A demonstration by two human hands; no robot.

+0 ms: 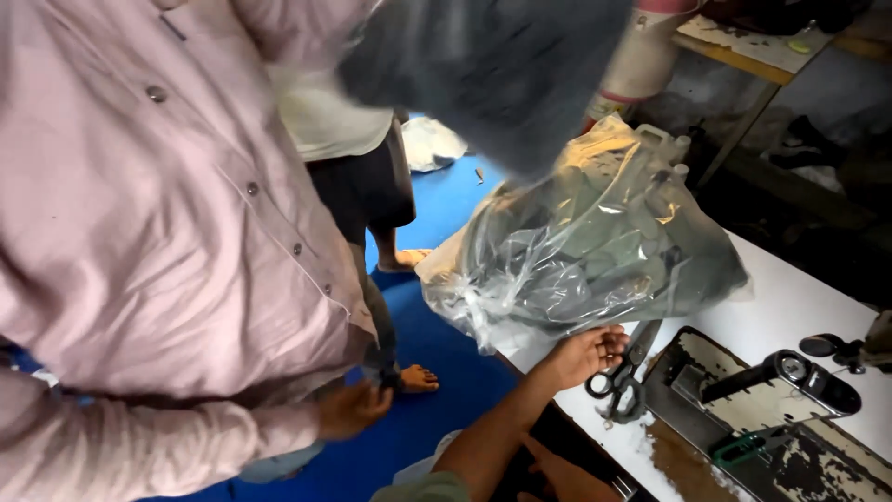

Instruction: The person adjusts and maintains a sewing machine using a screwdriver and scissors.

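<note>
Head view, L to R: a co-worker in a pink shirt (158,232) fills the left side, w/ that person's hand (353,409) loosely curled & hanging low over the blue floor mat (437,409), holding nothing I can see. Bare feet (418,378) of another person stand on the mat further back. Mid-frame, a clear plastic bag (595,251) stuffed w/ dark cloth sits on the white table (790,307) & overhangs its near edge. Just below the bag, the right hand (581,358) reaches in from the near edge, fingers (613,342) half curled & touching the handle loops of the scissors (627,367). Can't tell if they've actually closed on them. The scissors lie flat near that edge, directly right of the fingertips. Long axis is diagonal: handles toward the edge, blades pointing up-right under the bag. Left hand not in shot, so the right is the nearer one. Right of the scissors are a worn dark metal plate (743,409) & a black machine part (799,376).
</note>
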